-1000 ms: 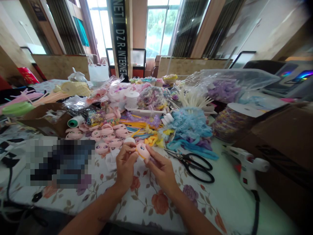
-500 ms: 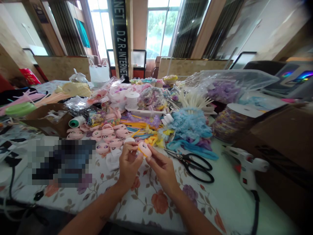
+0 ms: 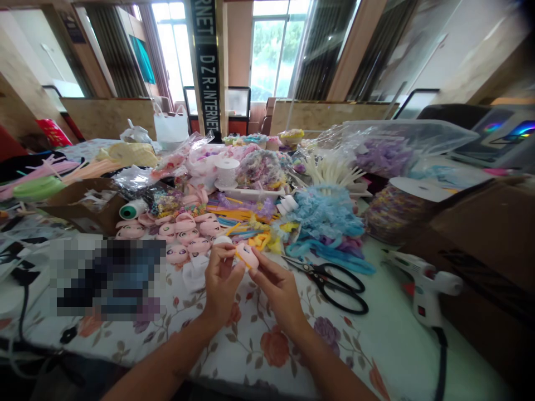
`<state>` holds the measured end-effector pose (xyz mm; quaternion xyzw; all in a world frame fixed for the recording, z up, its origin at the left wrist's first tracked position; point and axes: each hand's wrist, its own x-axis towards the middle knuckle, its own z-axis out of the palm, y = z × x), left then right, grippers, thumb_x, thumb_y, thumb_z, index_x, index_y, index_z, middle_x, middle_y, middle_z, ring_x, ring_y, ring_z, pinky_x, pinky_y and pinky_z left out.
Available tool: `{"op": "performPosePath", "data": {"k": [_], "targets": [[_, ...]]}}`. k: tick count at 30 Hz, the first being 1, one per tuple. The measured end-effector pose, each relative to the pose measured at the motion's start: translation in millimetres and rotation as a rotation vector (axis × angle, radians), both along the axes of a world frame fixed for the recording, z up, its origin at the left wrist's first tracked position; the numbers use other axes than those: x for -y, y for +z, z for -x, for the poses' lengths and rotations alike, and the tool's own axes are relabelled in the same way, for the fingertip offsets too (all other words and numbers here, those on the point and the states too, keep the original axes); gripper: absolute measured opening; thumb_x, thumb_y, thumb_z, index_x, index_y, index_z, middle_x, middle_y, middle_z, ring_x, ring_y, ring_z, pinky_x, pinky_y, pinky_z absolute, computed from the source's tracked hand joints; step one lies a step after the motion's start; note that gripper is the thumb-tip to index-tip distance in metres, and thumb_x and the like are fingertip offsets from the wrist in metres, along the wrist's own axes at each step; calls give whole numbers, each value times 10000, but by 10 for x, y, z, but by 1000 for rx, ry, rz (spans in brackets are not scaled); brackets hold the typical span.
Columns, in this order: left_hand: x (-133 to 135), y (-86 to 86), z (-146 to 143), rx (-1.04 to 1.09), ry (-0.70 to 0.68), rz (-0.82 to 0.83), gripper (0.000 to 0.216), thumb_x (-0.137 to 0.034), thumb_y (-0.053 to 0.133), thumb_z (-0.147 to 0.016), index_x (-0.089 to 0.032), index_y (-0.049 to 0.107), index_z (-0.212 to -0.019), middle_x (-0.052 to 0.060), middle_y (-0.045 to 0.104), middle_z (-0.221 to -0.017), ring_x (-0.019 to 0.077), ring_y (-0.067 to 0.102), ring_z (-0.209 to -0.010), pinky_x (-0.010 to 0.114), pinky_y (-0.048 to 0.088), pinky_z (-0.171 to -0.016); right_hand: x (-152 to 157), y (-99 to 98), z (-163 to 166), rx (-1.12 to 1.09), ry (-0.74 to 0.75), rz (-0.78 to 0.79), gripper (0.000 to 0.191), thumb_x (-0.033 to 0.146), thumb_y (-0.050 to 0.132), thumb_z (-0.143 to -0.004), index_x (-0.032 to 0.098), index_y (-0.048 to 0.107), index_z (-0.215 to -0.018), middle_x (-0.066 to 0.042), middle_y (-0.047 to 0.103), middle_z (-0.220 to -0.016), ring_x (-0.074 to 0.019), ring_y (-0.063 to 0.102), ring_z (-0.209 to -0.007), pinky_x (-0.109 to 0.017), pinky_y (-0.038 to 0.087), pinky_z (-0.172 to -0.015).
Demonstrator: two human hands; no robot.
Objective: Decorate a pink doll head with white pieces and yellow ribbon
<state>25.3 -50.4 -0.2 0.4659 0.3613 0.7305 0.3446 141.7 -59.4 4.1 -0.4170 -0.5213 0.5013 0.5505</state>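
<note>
Between my two hands is a small pale-pink doll face (image 3: 248, 255) with a painted eye and an orange strip along its lower left edge. The fingertips of my left hand (image 3: 220, 278) pinch it from the left, by the orange strip. My right hand (image 3: 278, 287) grips its right side between thumb and fingers. Several similar doll faces (image 3: 186, 236) lie in a cluster beyond my left hand. Black-handled scissors (image 3: 334, 281) rest on the flowered cloth to the right of my right hand. Yellow ribbon (image 3: 261, 240) lies just behind the held face.
A white glue gun (image 3: 422, 284) with a black cord stands at the right, near a cardboard box (image 3: 480, 250). Light-blue frilly trim (image 3: 328, 214), a large spool (image 3: 397, 206) and a white spool (image 3: 227, 172) sit farther back. At left is an open carton (image 3: 83, 206).
My hands stay on the doll face in nearly the same pose. The whole view has shifted very slightly; nothing has been let go or picked up.
</note>
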Motion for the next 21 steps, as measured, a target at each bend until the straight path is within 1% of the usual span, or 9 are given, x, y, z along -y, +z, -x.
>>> {"op": "performPosePath", "data": {"k": [2,5,9,11,16,21], "targets": [[1,-4,-10,-23,-13,-16,157,-142,637,-716,-201,551,-834,30,505,-985,155,530,-989,306,455,-900,1,15,0,-32,2,15,461,304,687,-760,275,595,-1211,-27,641,-1213,-291,565,-1152,-467,415,-998],[8,-18,-28,-27,-20,-19,175,-128,630,-715,-201,533,-842,36,492,-1011,162,520,-1017,305,451,-902,11,21,0,-17,-9,7,453,304,690,-757,283,602,-1201,-29,647,-1204,-292,567,-1148,-468,412,-997],[20,-40,-53,-6,39,-46,206,-109,620,-715,-210,509,-855,27,474,-1006,149,518,-1002,292,454,-891,15,0,5,16,4,-7,459,323,679,-769,273,590,-1217,-44,645,-1208,-307,534,-1184,-498,381,-1016],[21,-49,-57,-6,47,-42,206,-109,619,-720,-211,510,-862,28,469,-1014,149,512,-1014,296,447,-906,7,-9,6,1,15,-4,460,321,678,-771,275,586,-1220,-42,644,-1210,-306,528,-1191,-502,370,-1024],[1,-62,-51,-12,-35,-7,215,-121,638,-722,-209,519,-877,33,467,-1051,161,503,-1057,328,426,-954,-16,-6,4,-92,7,63,473,301,691,-762,290,579,-1221,-22,651,-1199,-287,575,-1134,-471,414,-992],[-2,-61,-54,3,-45,17,225,-122,651,-712,-210,518,-870,32,467,-1066,166,505,-1070,340,425,-962,1,24,18,-106,2,76,467,290,692,-759,295,585,-1214,-12,659,-1187,-272,565,-1147,-444,407,-1001]]}}
